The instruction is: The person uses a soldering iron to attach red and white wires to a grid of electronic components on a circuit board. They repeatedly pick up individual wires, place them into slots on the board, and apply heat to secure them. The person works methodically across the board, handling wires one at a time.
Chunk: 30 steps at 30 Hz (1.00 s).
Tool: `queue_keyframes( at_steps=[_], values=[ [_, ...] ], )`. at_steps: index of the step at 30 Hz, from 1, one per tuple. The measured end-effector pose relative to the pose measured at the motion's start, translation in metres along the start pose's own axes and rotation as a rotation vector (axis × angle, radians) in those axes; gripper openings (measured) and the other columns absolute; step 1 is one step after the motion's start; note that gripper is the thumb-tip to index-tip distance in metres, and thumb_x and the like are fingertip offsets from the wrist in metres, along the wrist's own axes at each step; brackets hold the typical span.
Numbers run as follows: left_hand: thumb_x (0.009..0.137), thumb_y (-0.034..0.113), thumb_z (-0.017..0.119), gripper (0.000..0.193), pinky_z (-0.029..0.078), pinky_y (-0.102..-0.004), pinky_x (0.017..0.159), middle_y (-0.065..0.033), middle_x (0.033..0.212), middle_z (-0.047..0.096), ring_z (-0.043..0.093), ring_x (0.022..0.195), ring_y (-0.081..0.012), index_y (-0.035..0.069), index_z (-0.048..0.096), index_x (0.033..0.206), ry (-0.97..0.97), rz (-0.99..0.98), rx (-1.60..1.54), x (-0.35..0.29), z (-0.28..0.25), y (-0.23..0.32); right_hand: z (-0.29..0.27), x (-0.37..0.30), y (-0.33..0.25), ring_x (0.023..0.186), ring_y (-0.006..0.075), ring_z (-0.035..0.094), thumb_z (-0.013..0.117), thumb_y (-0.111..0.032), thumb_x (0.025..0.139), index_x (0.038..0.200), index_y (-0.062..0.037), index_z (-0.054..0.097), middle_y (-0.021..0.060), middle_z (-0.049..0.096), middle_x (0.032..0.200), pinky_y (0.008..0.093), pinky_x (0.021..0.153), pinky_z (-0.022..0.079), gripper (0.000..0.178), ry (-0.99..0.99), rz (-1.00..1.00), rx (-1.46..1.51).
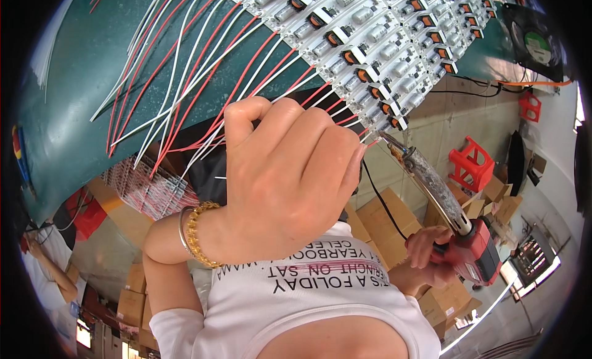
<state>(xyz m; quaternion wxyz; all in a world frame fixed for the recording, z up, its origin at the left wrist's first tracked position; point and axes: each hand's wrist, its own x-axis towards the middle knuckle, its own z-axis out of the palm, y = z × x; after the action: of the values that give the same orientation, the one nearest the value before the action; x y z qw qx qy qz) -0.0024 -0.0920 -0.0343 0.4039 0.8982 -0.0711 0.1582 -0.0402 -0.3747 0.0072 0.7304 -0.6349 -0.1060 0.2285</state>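
My left hand [290, 168], with bracelets at the wrist, is closed beside the near corner of the circuit board panel [370, 57]. Its fingertips face away and hide what they grip; red and white wires [216, 69] run from the panel's edge and pass beneath it. My right hand [431, 257] is wrapped round the red handle of a soldering gun [484, 254]. The long, scorched metal barrel slants up to the left, and its tip is at the panel's corner, close to my left fingertips; contact cannot be made out. Rows of parts with orange-and-black coils cover the panel.
The panel rests on a green table [74, 143]. A black fan-like device [535, 44] stands at the far right. Below are a red stool [472, 163], cardboard boxes [388, 217] and a dark cable [382, 202]. Another person [52, 266] is at the lower left.
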Motion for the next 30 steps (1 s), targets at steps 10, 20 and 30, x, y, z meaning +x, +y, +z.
queue_keyframes(
  at_steps=[10,20,30],
  values=[
    [0.064,0.002,0.07,0.017,0.03,-0.0329,0.068,0.0008,0.064,0.053,0.047,0.058,-0.0172,0.008,0.059,0.075,0.014,-0.001,0.005,-0.001,-0.001,0.0,0.004,-0.01,0.01,0.037,0.0113,0.046,0.065,-0.057,0.074,0.112,-0.0032,0.048,-0.0008,0.048,0.049,0.0253,0.039,0.037,0.068,0.119,-0.012,0.005],
    [0.065,0.002,0.07,0.016,0.031,-0.0331,0.069,0.0005,0.066,0.053,0.048,0.059,-0.0176,0.009,0.058,0.075,0.012,-0.002,0.016,-0.005,-0.001,-0.002,0.0,-0.016,0.013,0.04,0.0125,0.046,0.055,-0.057,0.079,0.123,-0.0019,0.045,-0.0001,0.048,0.049,0.0264,0.041,0.035,0.071,0.076,-0.018,0.067],
    [0.065,0.002,0.07,0.017,0.031,-0.0331,0.068,0.0007,0.066,0.053,0.048,0.06,-0.0174,0.009,0.058,0.075,-0.001,0.002,0.024,-0.003,0.0,-0.001,0.003,0.011,0.014,0.04,0.012,0.046,0.06,-0.056,0.079,0.124,-0.0014,0.041,-0.0015,0.049,0.05,0.0259,0.04,0.036,0.073,-0.032,-0.154,0.063]
  ],
)
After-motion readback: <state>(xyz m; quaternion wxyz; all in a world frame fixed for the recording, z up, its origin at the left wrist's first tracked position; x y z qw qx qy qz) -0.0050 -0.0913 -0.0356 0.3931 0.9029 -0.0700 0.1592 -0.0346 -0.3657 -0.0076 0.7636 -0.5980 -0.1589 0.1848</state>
